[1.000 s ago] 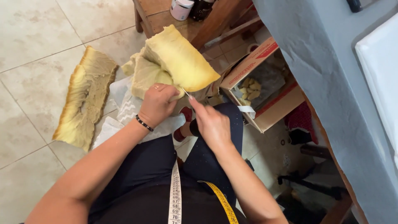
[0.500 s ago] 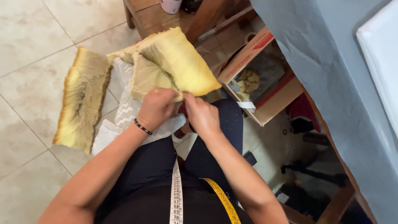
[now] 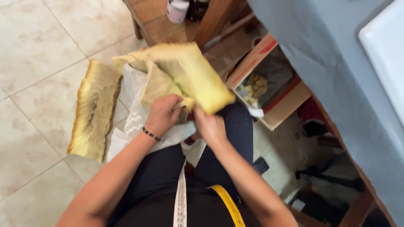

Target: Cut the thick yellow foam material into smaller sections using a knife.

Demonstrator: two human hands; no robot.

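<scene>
Yellow foam piece (image 3: 185, 75) held up over the lap, gripped by both hands.

Blurred, folded and bent, raised above the knees, lower edge pinched between the two hands. Left hand (image 3: 162, 115) closed on the near fold, fingers curled into the foam, thin dark bracelet (image 3: 150, 134) at the wrist. Right hand (image 3: 210, 126) just beside it, under the foam's edge, fingers hidden, so grip not clear. One second foam slab (image 3: 94, 111) flat on the tiled floor (image 3: 38, 50), left of the knees. One piece of white lace fabric (image 3: 134, 113) between slab and lap. One measuring tape (image 3: 181, 201) hanging down the front, white strand and yellow strand. One open cardboard box (image 3: 269, 84) to the right, small yellowish scraps inside. One white bottle (image 3: 177, 10) on a wooden stool (image 3: 160, 25) above.
</scene>
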